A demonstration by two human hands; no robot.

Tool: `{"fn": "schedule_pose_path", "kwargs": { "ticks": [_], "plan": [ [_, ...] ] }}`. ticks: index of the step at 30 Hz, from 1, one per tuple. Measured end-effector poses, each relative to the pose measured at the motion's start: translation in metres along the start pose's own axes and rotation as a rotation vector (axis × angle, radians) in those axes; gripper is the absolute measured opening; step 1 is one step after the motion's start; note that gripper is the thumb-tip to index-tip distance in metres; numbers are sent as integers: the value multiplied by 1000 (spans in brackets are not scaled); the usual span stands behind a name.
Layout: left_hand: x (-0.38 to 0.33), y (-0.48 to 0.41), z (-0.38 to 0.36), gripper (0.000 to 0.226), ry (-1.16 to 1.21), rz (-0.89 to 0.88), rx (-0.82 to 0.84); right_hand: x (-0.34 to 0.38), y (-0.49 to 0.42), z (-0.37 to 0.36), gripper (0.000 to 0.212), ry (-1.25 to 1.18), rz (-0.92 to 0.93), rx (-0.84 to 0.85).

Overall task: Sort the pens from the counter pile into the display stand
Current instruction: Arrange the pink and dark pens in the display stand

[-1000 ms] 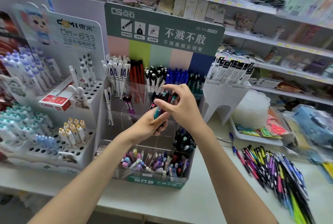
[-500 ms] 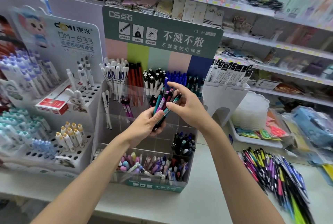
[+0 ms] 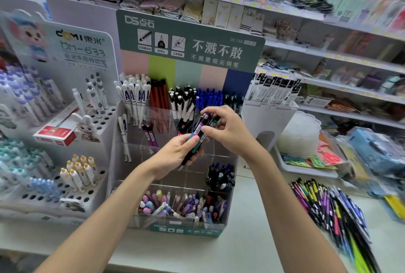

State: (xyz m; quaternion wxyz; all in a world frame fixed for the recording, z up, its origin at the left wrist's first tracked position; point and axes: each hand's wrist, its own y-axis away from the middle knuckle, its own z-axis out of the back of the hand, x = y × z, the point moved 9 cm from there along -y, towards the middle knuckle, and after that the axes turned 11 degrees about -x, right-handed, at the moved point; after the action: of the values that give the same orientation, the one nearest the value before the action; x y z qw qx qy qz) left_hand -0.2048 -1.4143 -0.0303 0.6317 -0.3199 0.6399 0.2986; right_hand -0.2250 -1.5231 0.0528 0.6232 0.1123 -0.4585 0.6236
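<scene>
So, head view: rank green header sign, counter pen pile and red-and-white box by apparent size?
1. green header sign
2. counter pen pile, close behind; nearer camera, cropped, so unsure
3. red-and-white box

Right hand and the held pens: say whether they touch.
Touching. Head view: the right hand pinches the held pens near their tops; the left hand grips them below.

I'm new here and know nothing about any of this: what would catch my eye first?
Two hands meet at the centre: the left hand grips a bunch of pens while the right hand pinches their upper ends. Behind them rises the clear tiered display stand with its green header, and a loose pile of pens sprawls on the counter at lower right.
</scene>
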Motion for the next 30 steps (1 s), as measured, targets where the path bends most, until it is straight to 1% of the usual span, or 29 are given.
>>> {"fn": "schedule_pose_path", "kwargs": {
  "ticks": [3, 5, 10, 14, 16, 19, 22, 26, 30],
  "plan": [
    [1, 0, 0, 23, -24, 1, 25, -7, 1, -1, 37, -18, -16, -8],
    [2, 0, 0, 19, -14, 10, 42, -9, 0, -2, 37, -40, -28, 2],
    [1, 1, 1, 29, 80, 33, 58, -6, -4, 1, 34, -112, -60, 16],
    [-2, 1, 0, 33, 59, 19, 43, -5, -6, 0, 32, -103, -62, 8],
    [-5, 1, 0, 39, 43, 3, 28, -4, -7, 1, 29, -153, -65, -14],
    [-6, 1, 3, 44, -3, -31, -24, -5, -4, 4, 23, -265, -99, -49],
    [-9, -3, 5, 35, 11, -37, -144, -9, -4, 10, 19, -324, -133, -117],
    [-14, -10, 1, 26, 101, -37, -283, -7, -9, 16, 20, -259, -69, -236],
    [-18, -11, -4, 28, 122, -50, -297, 1, -3, 24, 23, -212, -21, -321]
  ]
}}
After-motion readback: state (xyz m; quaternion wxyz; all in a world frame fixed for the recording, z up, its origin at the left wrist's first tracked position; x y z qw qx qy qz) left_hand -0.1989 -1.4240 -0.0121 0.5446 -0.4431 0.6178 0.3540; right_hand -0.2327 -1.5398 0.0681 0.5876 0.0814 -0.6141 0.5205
